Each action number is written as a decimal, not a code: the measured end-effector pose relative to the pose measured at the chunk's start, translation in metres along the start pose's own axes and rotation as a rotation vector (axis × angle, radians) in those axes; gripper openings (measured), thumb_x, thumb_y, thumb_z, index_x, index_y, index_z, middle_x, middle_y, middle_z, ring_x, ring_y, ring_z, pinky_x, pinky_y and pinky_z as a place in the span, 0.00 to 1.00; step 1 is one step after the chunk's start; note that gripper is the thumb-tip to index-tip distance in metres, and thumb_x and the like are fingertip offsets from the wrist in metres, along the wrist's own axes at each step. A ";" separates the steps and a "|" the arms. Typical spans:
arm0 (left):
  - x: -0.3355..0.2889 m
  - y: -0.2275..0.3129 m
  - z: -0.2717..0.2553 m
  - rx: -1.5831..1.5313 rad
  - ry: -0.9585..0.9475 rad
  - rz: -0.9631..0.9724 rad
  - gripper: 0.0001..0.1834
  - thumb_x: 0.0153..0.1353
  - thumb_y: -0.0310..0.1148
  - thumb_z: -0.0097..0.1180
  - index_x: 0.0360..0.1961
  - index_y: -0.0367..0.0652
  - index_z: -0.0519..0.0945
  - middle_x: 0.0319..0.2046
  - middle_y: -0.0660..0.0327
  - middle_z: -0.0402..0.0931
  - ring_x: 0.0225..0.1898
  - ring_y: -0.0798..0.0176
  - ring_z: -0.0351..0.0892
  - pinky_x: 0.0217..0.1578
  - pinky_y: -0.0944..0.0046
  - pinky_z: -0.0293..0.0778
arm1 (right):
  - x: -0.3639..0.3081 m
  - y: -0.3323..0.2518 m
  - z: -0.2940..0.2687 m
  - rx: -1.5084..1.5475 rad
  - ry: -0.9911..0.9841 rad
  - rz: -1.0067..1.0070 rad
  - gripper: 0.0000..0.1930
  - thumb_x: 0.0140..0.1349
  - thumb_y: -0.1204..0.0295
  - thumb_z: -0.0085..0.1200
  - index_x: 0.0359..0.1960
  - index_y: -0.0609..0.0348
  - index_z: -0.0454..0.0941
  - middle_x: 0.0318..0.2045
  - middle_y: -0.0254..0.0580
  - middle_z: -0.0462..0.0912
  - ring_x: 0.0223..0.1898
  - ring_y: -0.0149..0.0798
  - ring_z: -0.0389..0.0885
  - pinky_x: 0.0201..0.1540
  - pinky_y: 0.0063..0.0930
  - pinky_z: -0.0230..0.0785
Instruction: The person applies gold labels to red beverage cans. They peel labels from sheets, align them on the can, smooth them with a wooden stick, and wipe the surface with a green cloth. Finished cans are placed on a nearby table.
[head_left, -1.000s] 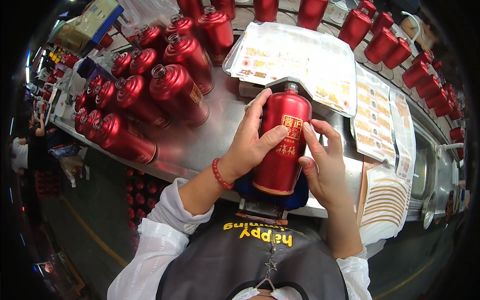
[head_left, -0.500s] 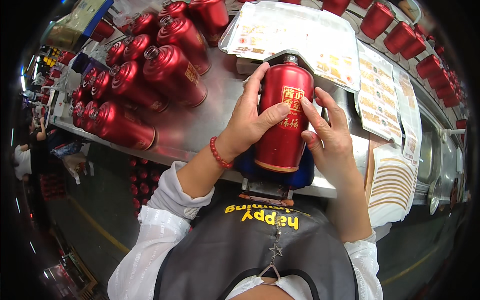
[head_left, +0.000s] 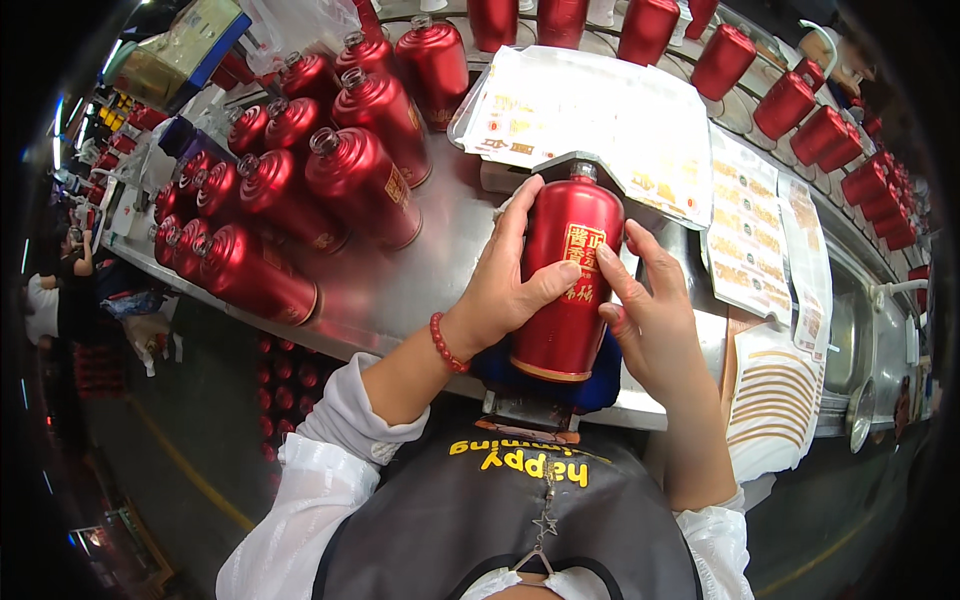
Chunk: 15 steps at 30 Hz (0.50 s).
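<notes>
A glossy red bottle (head_left: 562, 330) with gold lettering on its front lies tilted in front of me, its clear glass neck pointing away. Its base rests over a dark blue pad (head_left: 600, 385) at the bench edge. My left hand (head_left: 515, 285) is wrapped round the bottle's left side, thumb across the front beside the gold print. On the other side, my right hand (head_left: 650, 305) has its fingers apart, with the index fingertip touching the right edge of the gold lettering. Nothing shows inside the right palm.
Several red bottles (head_left: 365, 185) stand on the metal bench (head_left: 400, 290) to the left. Printed sticker sheets (head_left: 590, 100) lie beyond the bottle. A sheet of gold curved strips (head_left: 775, 395) is at the right. More red bottles (head_left: 722, 62) line a curved conveyor at the back.
The whole scene sits lower in the picture, as the view has shifted. Both hands keep nearly the same places on the bottle.
</notes>
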<state>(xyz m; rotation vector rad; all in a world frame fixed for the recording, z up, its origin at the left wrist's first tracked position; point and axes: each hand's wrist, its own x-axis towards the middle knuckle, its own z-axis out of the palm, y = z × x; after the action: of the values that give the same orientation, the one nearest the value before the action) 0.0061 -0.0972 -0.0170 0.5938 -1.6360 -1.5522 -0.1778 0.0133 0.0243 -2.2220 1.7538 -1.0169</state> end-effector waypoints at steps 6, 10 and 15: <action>-0.001 -0.003 -0.002 0.058 -0.003 -0.014 0.54 0.60 0.48 0.64 0.75 0.31 0.46 0.68 0.41 0.55 0.70 0.49 0.58 0.70 0.53 0.55 | 0.000 0.001 0.000 0.028 -0.003 -0.004 0.29 0.59 0.77 0.61 0.65 0.50 0.75 0.68 0.54 0.66 0.65 0.56 0.69 0.65 0.45 0.64; -0.001 -0.002 0.000 0.051 -0.001 -0.018 0.54 0.60 0.49 0.64 0.75 0.31 0.47 0.68 0.41 0.55 0.70 0.48 0.59 0.70 0.54 0.54 | 0.001 0.001 0.000 0.019 0.000 -0.006 0.29 0.59 0.76 0.62 0.65 0.50 0.75 0.67 0.55 0.66 0.64 0.56 0.69 0.66 0.45 0.63; 0.003 0.000 0.000 -0.127 0.025 -0.056 0.48 0.63 0.50 0.63 0.72 0.31 0.53 0.65 0.42 0.62 0.66 0.52 0.66 0.66 0.56 0.62 | 0.001 -0.001 -0.004 0.029 -0.011 -0.008 0.27 0.61 0.73 0.61 0.64 0.49 0.75 0.68 0.56 0.65 0.65 0.56 0.68 0.67 0.46 0.61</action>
<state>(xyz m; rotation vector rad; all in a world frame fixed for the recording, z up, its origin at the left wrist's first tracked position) 0.0044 -0.0998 -0.0161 0.5927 -1.5009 -1.6687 -0.1791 0.0142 0.0280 -2.2141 1.7160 -1.0236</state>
